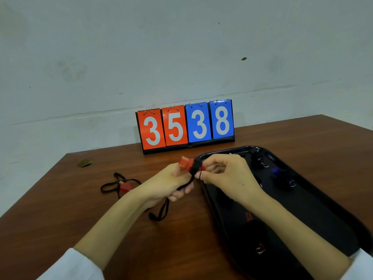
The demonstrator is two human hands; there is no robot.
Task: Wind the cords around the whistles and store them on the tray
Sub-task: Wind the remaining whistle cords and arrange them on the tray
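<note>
White sleeves at both bottom corners. Black tray (323,219), lower right, on the brown table (60,219); dark wound bundle (254,231) on its near part, blue whistle (277,171) farther back. Frame centre, above the tray's left rim: left hand (167,182), fingers curled round the black cord (161,211), loose end hanging to the table. Right hand (228,174) pinches the wrapped end of the red whistle (186,163); several cord turns circle its middle. Left of centre, second red whistle (125,186) lies unwound. Beyond, scoreboard (185,126) reads 35 38.
</note>
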